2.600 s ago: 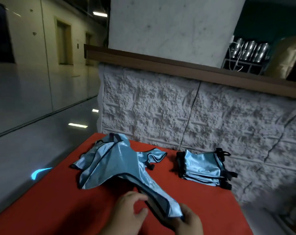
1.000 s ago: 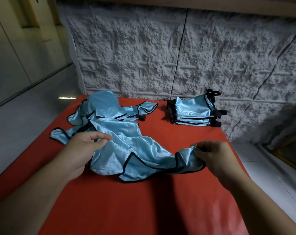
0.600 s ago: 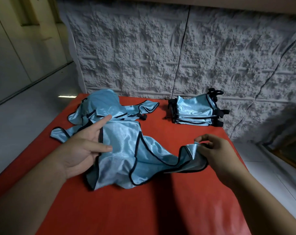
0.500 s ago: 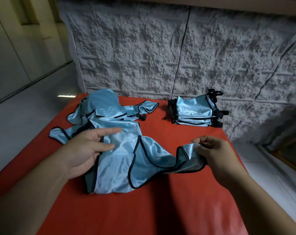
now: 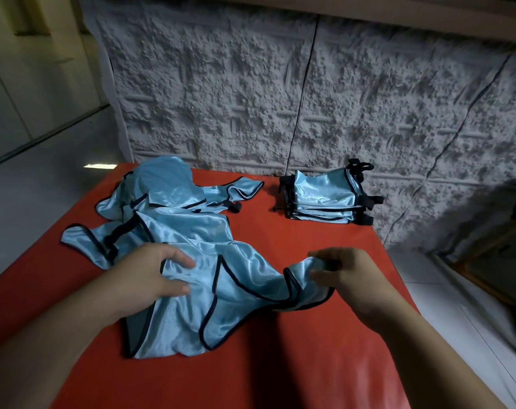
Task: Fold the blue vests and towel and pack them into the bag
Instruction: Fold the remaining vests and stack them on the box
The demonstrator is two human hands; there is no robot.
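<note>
A shiny light-blue vest with black trim point(image 5: 209, 302) lies crumpled on the red table point(image 5: 280, 373), close to me. My left hand point(image 5: 150, 276) holds its left part, thumb and fingers curled onto the cloth. My right hand point(image 5: 342, 276) pinches the vest's right corner and lifts it slightly off the table. Behind it, more unfolded blue vests point(image 5: 168, 196) lie in a loose heap at the back left. A neat stack of folded blue vests point(image 5: 324, 196) sits at the back right by the wall. No bag or towel is in view.
A rough grey stone-textured wall point(image 5: 310, 98) rises directly behind the table. The table's right edge drops to a pale tiled floor point(image 5: 457, 314). A polished floor point(image 5: 29, 187) lies to the left.
My left hand has closed from a pointing, flat pose onto the vest's cloth. The vest has spread a little toward me. My right hand keeps its pinch on the corner.
</note>
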